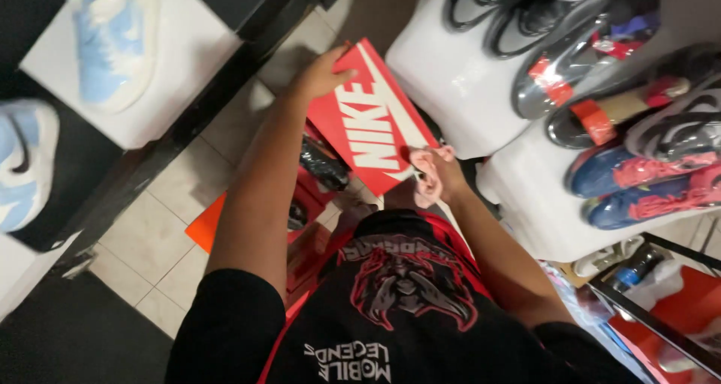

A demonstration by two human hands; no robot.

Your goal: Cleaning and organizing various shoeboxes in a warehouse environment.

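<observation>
Left hand (324, 72) grips the far upper edge of a flat red cardboard shoebox lid with white lettering (368, 117), thumb on top, fingers curled over the edge and hidden behind it. Right hand (434, 175) is closed on the lid's near lower corner, fingers bunched and pinching the cardboard. Lid is held tilted between both hands, up off the floor, just beside the white display blocks on the right.

Under the lid: open red shoebox base (312, 196) on the floor, a dark black shoe (324, 164) sitting in it, partly covered by the lid. An orange flat piece of card (206, 225) lies on the pale tiled floor (161, 211) left of the box, partly behind the left forearm.

Person wears a black jersey with red trim and a red-grey graphic (405, 294); white print near the hem.

Right side: white glossy display block (458, 76) carrying grey, black and red sneakers (586, 49), more blue and pink ones (646, 181) lower down. Left side: white display platform (180, 61) with a light blue and white sneaker (113, 42); another blue-white sneaker (22, 162) at the frame's left edge. Bottom right: red boxes and a dark bottle (635, 270), cluttered, detail unclear.
</observation>
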